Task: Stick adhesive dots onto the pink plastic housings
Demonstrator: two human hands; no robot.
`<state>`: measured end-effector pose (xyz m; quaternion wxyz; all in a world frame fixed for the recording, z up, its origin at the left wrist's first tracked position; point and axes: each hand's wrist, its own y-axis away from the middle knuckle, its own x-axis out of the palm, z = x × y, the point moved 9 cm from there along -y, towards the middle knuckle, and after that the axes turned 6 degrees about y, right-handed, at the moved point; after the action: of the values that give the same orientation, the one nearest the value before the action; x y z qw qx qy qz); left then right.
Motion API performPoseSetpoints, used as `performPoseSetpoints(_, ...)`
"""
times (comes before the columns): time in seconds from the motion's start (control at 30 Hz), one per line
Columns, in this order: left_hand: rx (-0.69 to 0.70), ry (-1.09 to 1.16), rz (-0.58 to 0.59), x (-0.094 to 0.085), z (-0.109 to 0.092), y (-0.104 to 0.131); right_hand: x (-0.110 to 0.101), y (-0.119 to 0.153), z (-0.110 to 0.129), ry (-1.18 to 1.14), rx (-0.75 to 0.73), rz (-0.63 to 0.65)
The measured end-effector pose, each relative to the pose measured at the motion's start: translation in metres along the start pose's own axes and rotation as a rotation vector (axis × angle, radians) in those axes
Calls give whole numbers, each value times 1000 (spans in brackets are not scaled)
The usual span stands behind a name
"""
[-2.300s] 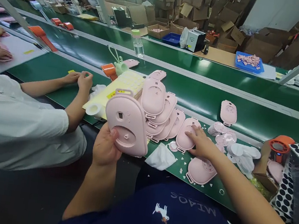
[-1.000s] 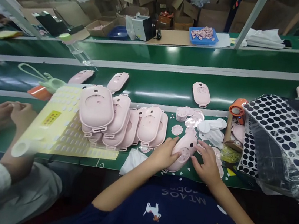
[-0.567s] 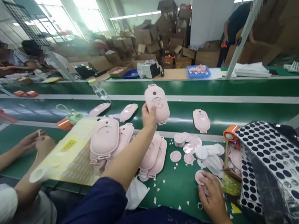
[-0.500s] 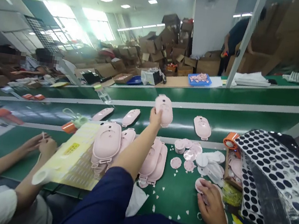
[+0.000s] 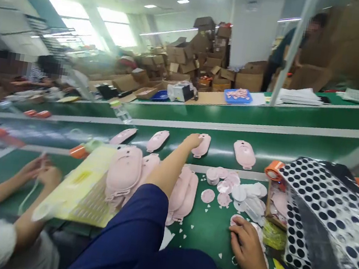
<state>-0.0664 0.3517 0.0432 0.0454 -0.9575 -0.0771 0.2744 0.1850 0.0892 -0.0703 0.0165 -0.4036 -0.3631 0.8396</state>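
My left hand reaches out to the conveyor, its fingers closed on the edge of a pink oval plastic lid. That lid lies on the green belt between other pink lids. Below my forearm are stacks of similar pink lids, partly hidden by my sleeve. Over at the right, my right hand is low over the bench with its fingers curled on a pink round disc. More printed round discs and small white triangular scraps lie near it.
A yellow sheet lies left of the stacks, beside a co-worker's hands. At the right are a dotted black-and-white sheet, a small box of pink parts and an orange device. A slanted metal post rises beyond the belt.
My left hand has lowered the pink lid from above the belt onto it. My right hand stays by the pink disc, and the view has shifted slightly.
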Motion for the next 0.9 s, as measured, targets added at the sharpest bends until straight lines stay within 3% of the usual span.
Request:
performPoseSetpoints(0.07,50,-52,32,-10,-2,35,3,2,-6,-26,-10,-4)
performPoseSetpoints(0.13,130,-82,57,-16,3,93,6,4,-14,-50,-25,-15)
performPoseSetpoints(0.2,228,-99,53,-18,22,166,8,5,-21,-59,-31,-33)
performPoseSetpoints(0.23,397,-140,22,-21,25,207,8,6,-25,-61,-27,-39)
performPoseSetpoints(0.3,557,-244,-127,-33,50,284,8,7,-29,-71,-9,-37)
performPoseSetpoints(0.33,510,-321,-177,-39,71,312,8,7,-30,-80,6,-30)
performPoseSetpoints(0.4,270,-464,-237,-52,117,349,9,6,-31,-95,29,-11)
performPoseSetpoints(0.47,40,-545,-216,-58,154,372,9,4,-28,-93,38,-2)
performPoseSetpoints(0.53,0,-539,-160,-52,167,383,9,2,-25,-77,42,-2)
performPoseSetpoints(0.67,145,-441,-105,-40,158,390,3,1,-12,-8,-5,-52)
performPoseSetpoints(0.83,145,-452,-209,-69,147,373,-5,4,4,110,-72,-96)
performPoseSetpoints(0.9,120,-520,-158,-62,139,359,-6,5,7,138,-68,-104)
